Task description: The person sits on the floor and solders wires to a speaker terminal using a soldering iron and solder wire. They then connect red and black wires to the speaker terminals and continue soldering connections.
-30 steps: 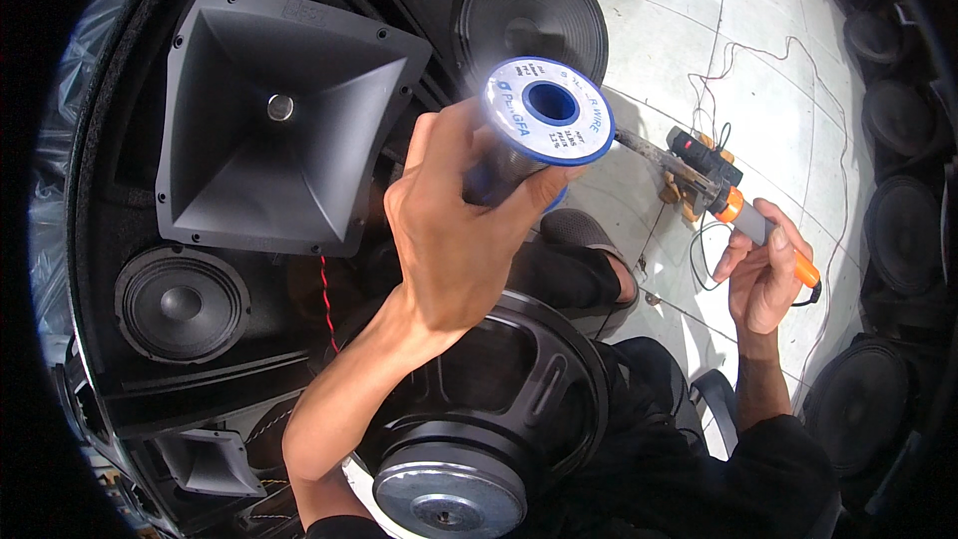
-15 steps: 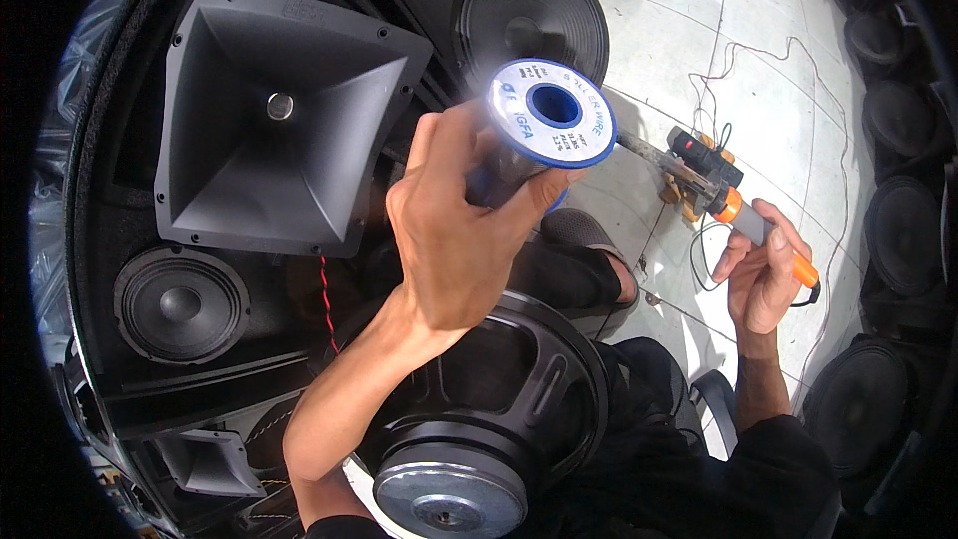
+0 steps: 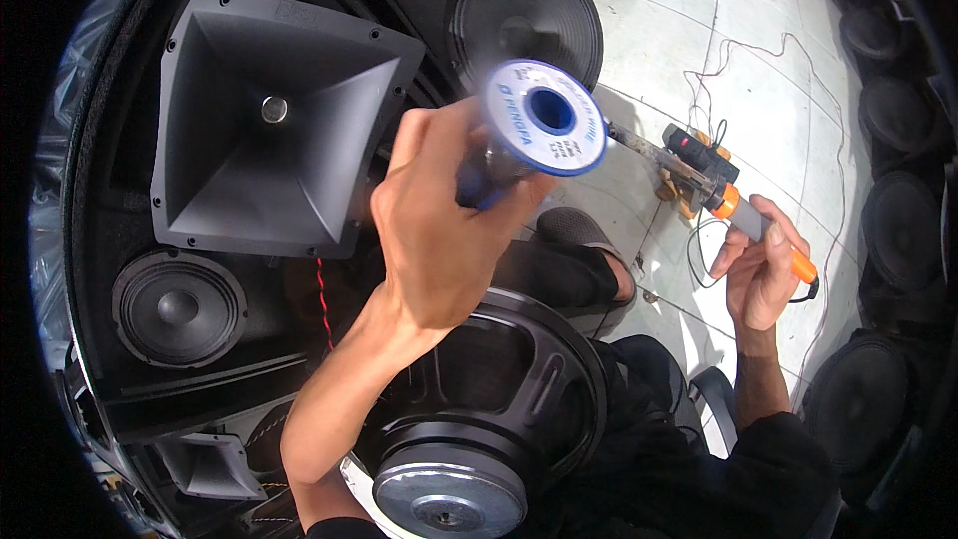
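Observation:
My left hand [image 3: 444, 205] grips a spool of solder wire [image 3: 519, 140], its white label face with a blue rim tilted up. In my right hand [image 3: 760, 269] is a soldering iron [image 3: 743, 212] with an orange and grey handle. The iron's metal shaft points left and up, and its tip end comes near or behind the spool's right rim; whether they touch I cannot tell. Below my left forearm, a large loudspeaker driver [image 3: 489, 409] lies magnet side up against my lap.
On the left a grey horn [image 3: 349, 140] and a small round speaker [image 3: 180, 307] sit in a black cabinet, with a twisted red wire [image 3: 324, 299] hanging below the horn. A black device [image 3: 704, 155] and thin cables lie on the tiled floor [image 3: 659, 30]. Several speakers [image 3: 903, 230] line the right.
The spool has turned a little in my left hand and shifted slightly left. My right hand and the soldering iron have barely moved.

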